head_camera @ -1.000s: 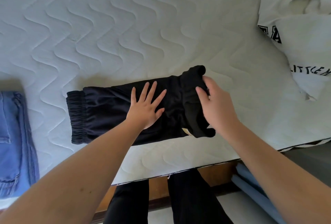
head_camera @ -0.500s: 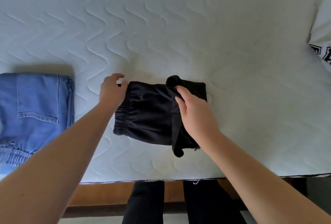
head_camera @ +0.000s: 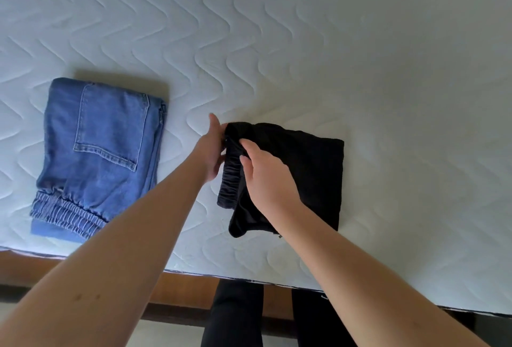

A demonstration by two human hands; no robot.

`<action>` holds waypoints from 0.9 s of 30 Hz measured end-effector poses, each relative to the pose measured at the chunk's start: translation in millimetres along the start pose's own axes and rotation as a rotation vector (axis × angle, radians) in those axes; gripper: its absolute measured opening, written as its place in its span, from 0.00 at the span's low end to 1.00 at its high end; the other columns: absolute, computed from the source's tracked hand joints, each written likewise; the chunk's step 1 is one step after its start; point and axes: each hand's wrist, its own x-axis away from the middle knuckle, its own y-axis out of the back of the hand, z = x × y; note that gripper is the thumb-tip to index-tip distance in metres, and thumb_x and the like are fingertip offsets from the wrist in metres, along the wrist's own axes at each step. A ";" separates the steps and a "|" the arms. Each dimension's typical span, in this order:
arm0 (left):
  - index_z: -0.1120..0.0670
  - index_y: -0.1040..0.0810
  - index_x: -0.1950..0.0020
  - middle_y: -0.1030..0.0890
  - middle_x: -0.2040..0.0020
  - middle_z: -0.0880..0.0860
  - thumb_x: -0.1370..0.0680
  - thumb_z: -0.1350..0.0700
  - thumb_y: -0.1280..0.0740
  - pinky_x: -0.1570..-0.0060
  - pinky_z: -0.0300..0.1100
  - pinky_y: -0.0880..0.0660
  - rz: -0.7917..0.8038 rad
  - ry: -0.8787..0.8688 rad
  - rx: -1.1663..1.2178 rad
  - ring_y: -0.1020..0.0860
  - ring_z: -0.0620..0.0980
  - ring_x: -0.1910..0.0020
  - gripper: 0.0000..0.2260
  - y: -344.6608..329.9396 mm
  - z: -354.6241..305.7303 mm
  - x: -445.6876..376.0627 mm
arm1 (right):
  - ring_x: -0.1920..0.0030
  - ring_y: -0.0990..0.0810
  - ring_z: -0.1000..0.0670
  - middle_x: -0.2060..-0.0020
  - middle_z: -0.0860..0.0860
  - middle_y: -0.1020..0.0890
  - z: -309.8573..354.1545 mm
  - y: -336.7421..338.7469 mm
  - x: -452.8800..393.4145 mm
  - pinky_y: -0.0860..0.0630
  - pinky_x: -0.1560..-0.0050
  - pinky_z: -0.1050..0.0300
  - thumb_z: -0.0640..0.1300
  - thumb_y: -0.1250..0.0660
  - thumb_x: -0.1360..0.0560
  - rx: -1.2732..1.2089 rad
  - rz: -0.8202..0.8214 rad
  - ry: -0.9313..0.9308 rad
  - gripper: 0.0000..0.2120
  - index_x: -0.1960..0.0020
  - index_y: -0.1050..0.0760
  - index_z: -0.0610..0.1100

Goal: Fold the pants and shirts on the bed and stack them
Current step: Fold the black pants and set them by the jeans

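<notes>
- At far left, the folded blue jeans lie flat on the bed near its front edge; we take them for the base of the stack.
- Our left hand meets the black pants at their left edge, beside the elastic waistband; its fingers look tucked under the cloth, though we cannot quite see them.
- Our right hand pinches the same waistband end from above, fingers curled on the fabric.
- Most of the folded bundle lies to the right of both grips, flat on the bed.
- To do this step well, we should lift with both hands evenly, keep the layers together, and set the pants squarely on the jeans.
</notes>
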 end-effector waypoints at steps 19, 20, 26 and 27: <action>0.51 0.20 0.40 0.15 0.46 0.52 0.31 0.58 0.21 0.45 0.52 0.20 0.089 0.071 -0.401 0.18 0.56 0.45 0.21 -1.7 -12.5 -12.6 | 0.46 0.19 0.49 0.43 0.48 0.19 -165.7 62.9 -12.5 0.26 0.46 0.57 0.50 0.25 0.27 -0.549 -0.072 -0.718 0.30 0.30 0.32 0.43; 0.52 0.19 0.42 0.14 0.48 0.53 0.30 0.60 0.22 0.50 0.49 0.19 0.103 0.081 -0.363 0.17 0.55 0.47 0.19 -3.0 -14.8 -7.8 | 0.47 0.18 0.49 0.44 0.48 0.17 -167.5 66.5 -13.0 0.24 0.46 0.56 0.48 0.26 0.27 -0.558 -0.016 -0.683 0.25 0.34 0.27 0.42; 0.47 0.16 0.45 0.15 0.47 0.50 0.37 0.56 0.21 0.53 0.42 0.21 0.166 -0.162 -0.272 0.16 0.50 0.47 0.21 -12.2 -52.7 40.7 | 0.46 0.17 0.52 0.47 0.50 0.15 -146.3 127.1 -10.0 0.23 0.42 0.55 0.41 0.28 0.25 -0.734 0.004 -0.413 0.10 0.44 0.19 0.48; 0.44 0.17 0.45 0.15 0.46 0.48 0.38 0.54 0.21 0.50 0.43 0.22 0.147 -0.275 -0.315 0.17 0.49 0.46 0.22 -15.0 -61.1 50.0 | 0.47 0.17 0.53 0.48 0.51 0.15 -140.3 141.2 -9.3 0.23 0.43 0.57 0.40 0.28 0.26 -0.746 -0.040 -0.371 0.11 0.44 0.20 0.47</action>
